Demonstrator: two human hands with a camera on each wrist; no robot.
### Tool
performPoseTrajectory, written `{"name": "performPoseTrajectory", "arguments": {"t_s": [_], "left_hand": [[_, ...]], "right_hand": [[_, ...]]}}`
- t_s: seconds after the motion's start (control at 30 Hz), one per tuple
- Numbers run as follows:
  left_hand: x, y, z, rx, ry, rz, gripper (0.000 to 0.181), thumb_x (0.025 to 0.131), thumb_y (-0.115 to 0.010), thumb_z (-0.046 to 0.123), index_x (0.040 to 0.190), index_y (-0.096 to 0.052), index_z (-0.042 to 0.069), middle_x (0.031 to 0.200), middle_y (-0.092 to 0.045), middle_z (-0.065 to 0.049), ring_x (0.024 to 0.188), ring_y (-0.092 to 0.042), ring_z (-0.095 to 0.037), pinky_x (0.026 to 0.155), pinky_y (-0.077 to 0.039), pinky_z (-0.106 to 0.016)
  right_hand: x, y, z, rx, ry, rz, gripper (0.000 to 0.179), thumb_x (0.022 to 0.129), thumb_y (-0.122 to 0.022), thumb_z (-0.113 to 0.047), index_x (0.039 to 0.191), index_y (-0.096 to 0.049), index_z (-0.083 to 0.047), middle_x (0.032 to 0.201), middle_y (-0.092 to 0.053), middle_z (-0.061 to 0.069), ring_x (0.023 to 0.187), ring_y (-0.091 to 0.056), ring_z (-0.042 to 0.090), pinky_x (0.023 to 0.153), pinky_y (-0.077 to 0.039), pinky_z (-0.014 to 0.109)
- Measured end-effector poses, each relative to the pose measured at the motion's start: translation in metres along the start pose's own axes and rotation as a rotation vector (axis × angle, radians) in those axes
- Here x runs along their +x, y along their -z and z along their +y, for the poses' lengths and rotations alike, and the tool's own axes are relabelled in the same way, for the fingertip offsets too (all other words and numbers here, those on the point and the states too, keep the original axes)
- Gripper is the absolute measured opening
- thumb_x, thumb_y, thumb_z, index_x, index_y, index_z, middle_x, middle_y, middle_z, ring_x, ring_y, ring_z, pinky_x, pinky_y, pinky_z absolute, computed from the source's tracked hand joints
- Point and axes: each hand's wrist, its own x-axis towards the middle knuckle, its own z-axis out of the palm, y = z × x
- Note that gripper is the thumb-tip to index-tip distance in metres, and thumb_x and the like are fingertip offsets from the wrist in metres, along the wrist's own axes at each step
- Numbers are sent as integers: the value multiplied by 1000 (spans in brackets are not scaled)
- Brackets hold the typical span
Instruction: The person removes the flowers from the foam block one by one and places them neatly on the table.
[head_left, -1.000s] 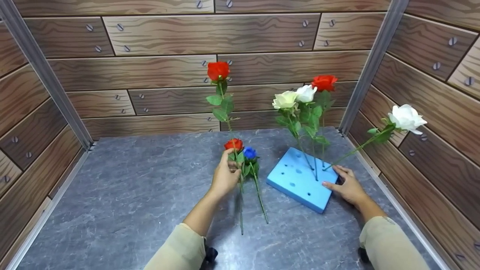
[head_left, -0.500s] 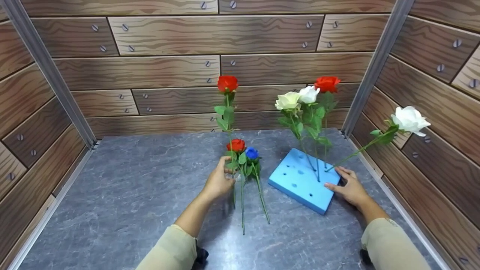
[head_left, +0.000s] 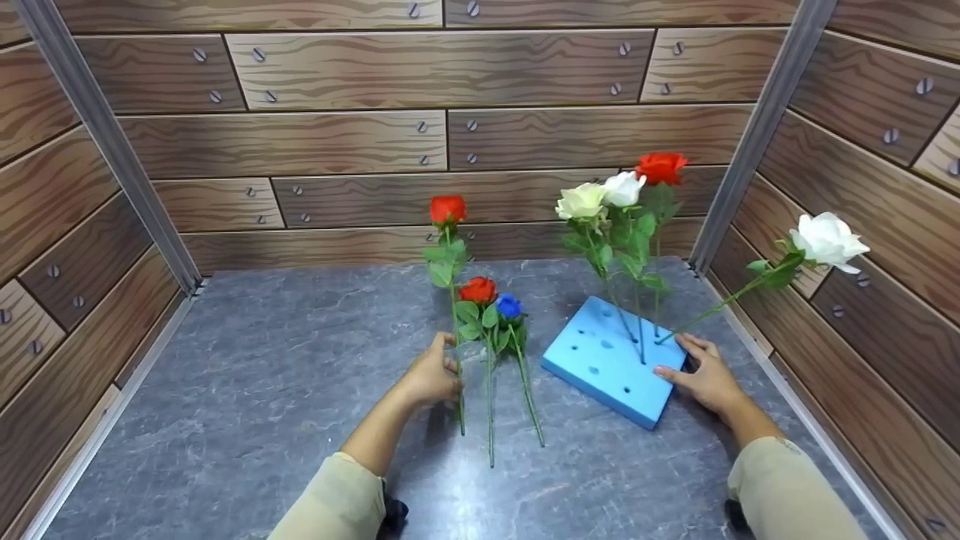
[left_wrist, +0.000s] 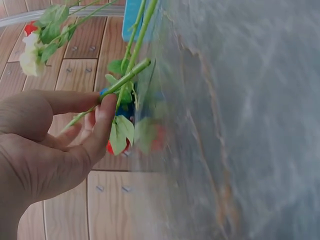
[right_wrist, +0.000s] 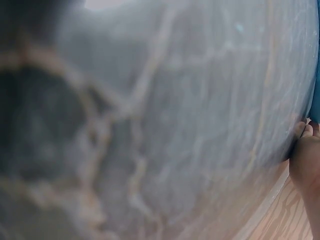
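Note:
My left hand [head_left: 435, 375] pinches the green stem of a red rose [head_left: 448, 210] between thumb and fingers. The rose stands nearly upright in the head view, its bloom against the back wall. In the left wrist view the stem's cut end [left_wrist: 145, 63] sticks out past my fingertips. Just right of it lie a second red rose [head_left: 477, 289] and a blue rose [head_left: 508, 305]. My right hand [head_left: 709, 379] grips the right corner of a blue foam block [head_left: 600, 360], thumb on top, other fingers along the side. The right wrist view catches only part of that hand, at its edge.
In the block's holes stand a cream rose [head_left: 581, 201], a white rose [head_left: 624, 187] and a red rose [head_left: 661, 167]. Another white rose [head_left: 829, 241] leans far right, over my right hand's side. Wood-patterned walls [head_left: 337, 142] enclose the grey marbled tabletop [head_left: 262, 390].
My left hand has moved left and toward me, lowering the red rose and bringing it clear of the two lying roses. The right hand stays at the block; the head view shifts slightly.

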Motion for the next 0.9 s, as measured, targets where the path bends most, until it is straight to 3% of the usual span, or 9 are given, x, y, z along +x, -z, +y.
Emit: {"name": "performPoseTrajectory", "arguments": {"t_s": [0.27,0.47,0.67,0.9], "left_hand": [[-5,3,-11,-18,65,-51,73,84,-66,-24,146,-37,0,92,-51,-7,72,-57,-20,66,-66,-37],[-10,5,-13,-7,80,-59,72,83,-66,-25,145,-37,-3,98,-55,-13,76,-64,-24,74,-69,-42],[-15,6,-11,107,74,-28,70,76,-69,-22,139,-43,-7,106,-58,-18,80,-72,-30,71,-70,-39],[-18,7,-10,211,61,-50,70,73,-72,-16,138,-46,-12,109,-58,-17,79,-72,-27,69,-70,-35]], "right_hand": [[-1,-2,3,-4,-8,-6,104,101,-76,-47,173,-17,-3,176,-4,33,160,-8,66,127,-21,80],[-2,-3,3,2,-1,-15,102,102,-75,-47,173,-16,-2,176,-3,33,159,-7,66,125,-21,82],[-1,-3,1,-7,11,-8,102,102,-76,-47,172,-17,-2,176,-5,34,159,-8,66,125,-21,81],[0,-1,-1,-15,15,3,102,101,-76,-47,172,-18,-2,176,-7,33,160,-9,65,126,-22,81]]}}
